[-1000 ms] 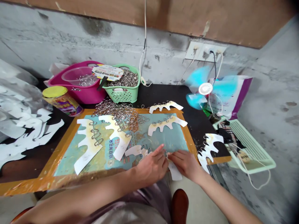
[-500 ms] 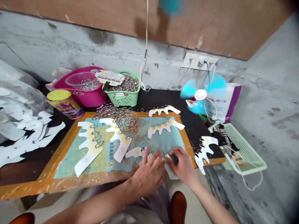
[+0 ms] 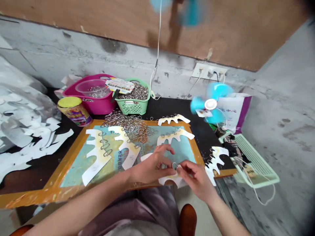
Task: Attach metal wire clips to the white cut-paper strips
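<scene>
At the front edge of the board, a white scalloped piece is held between both my hands. My left hand has thumb and forefinger closed at the piece's upper edge, the other fingers curled above. A metal ring shows right by those fingertips; whether they grip it too is hard to see. My right hand pinches the piece's upper edge at the right of that ring. Part of another white piece shows behind my left hand. Similar ringed pieces with yellowish smears lie around, one at the left.
A heap of metal rings lies at the board's back edge. Behind it stand a pink basket, a green basket of rings and a yellow-lidded can. White cutouts pile up left. A spinning fan stands back right.
My left hand has gone from lying spread over the piece to a pinch at its edge. The piece now shows more clearly between my hands. The camera view has shifted slightly.
</scene>
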Demonstrator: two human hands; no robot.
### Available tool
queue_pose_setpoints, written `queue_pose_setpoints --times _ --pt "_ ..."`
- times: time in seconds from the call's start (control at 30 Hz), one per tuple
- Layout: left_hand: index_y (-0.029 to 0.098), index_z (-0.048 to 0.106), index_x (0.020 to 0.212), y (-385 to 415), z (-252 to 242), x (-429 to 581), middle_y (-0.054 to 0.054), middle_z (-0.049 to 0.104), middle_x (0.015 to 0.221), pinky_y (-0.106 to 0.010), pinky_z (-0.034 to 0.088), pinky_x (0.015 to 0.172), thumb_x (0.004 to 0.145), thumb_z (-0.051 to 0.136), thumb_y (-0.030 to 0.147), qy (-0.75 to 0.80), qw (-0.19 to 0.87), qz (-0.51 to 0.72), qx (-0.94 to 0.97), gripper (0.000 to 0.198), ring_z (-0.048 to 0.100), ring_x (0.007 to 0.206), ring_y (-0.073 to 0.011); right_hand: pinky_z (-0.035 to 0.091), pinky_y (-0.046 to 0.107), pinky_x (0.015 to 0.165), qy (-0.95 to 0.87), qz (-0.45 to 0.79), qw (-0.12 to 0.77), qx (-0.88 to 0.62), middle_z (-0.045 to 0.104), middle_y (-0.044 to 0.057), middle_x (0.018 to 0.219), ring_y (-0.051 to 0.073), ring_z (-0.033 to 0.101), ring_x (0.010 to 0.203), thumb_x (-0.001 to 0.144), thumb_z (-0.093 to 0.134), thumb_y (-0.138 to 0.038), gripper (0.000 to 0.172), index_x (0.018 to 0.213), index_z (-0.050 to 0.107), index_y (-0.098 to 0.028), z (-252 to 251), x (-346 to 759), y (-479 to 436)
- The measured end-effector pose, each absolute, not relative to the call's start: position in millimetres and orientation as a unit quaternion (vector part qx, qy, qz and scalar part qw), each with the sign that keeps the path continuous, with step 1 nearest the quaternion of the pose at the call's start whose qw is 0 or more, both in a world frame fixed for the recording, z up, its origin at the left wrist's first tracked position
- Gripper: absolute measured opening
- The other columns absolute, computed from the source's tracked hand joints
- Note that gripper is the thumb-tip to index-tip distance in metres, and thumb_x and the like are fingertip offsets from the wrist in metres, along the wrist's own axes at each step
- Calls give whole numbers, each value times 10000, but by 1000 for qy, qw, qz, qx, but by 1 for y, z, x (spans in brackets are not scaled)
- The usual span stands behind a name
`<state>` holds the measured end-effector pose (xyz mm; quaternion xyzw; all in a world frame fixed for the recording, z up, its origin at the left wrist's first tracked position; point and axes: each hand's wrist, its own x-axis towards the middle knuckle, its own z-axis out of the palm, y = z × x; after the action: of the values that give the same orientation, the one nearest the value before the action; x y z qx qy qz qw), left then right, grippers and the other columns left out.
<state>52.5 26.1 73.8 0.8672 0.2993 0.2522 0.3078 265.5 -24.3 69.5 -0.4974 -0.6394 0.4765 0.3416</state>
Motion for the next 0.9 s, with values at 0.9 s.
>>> queue_pose_setpoints --times 0.9 --pt "172 701 707 30 92 23 -82 674 1119 -295 519 942 874 649 133 238 281 236 899 178 426 1352 -236 339 213 561 -497 684 431 -316 514 -23 659 97 418 591 792 778 -373 261 771 646 -149 63 218 -28"
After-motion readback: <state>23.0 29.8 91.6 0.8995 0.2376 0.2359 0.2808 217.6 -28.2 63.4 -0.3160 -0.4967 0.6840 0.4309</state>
